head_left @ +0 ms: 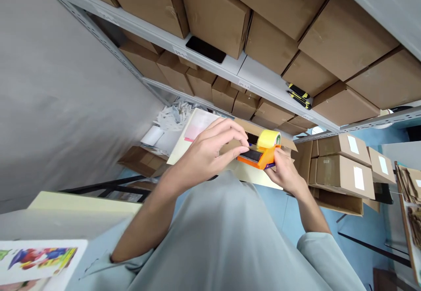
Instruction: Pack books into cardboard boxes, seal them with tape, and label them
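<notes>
My right hand grips an orange tape dispenser carrying a yellow roll of tape. The dispenser is tilted, its dark front end pointing left. At that front end is my left hand, its thumb and fingertips drawn together in a pinch. Whatever lies between those fingertips is too small to make out. Behind and beneath the dispenser, an open cardboard box shows in part on a pale yellow tabletop; my hands hide much of it.
Shelves of brown boxes rise in front, with a black phone and yellow-black box cutters on one ledge. More cartons are stacked at right. White paper scraps lie left, near a grey wall.
</notes>
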{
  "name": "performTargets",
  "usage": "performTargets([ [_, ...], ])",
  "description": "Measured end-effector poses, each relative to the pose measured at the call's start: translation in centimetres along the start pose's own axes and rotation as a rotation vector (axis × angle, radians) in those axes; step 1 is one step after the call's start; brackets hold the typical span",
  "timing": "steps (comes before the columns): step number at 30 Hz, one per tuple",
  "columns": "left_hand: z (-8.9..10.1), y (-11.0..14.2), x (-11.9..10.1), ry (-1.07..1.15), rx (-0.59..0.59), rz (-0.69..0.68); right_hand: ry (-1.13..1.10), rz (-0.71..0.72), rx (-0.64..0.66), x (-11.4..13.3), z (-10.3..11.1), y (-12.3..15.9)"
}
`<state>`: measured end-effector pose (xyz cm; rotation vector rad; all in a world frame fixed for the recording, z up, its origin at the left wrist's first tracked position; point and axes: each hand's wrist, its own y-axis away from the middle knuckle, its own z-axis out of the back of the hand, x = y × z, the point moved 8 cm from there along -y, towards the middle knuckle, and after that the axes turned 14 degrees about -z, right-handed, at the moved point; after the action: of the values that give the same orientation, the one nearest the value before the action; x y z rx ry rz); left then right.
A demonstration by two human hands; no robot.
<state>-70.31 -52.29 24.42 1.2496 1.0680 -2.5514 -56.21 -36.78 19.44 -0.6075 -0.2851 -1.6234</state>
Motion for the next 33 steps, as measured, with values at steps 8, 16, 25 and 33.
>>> performTargets([
  [8, -0.5, 1.8, 0.1, -0.117, -0.013, -0.075, -0.023, -0.190, 0.095, -0.2, -1.9, -0.1],
  [16, 0.9, 5.1, 3.2, -0.119, -0.051, 0.218, -0.115, -0.310, 0.371, 0.1, -6.1, 0.3],
  [25, 2.6, 7.5, 7.8, 0.015, -0.164, 0.467, 0.057, -0.398, 0.613, -0.3, -3.0, 0.1],
  [33, -0.2, 9.8, 15.4, 0.557, -0.319, 0.821, 0.169, -0.684, 1.004, -5.3, 3.1, -2.4],
])
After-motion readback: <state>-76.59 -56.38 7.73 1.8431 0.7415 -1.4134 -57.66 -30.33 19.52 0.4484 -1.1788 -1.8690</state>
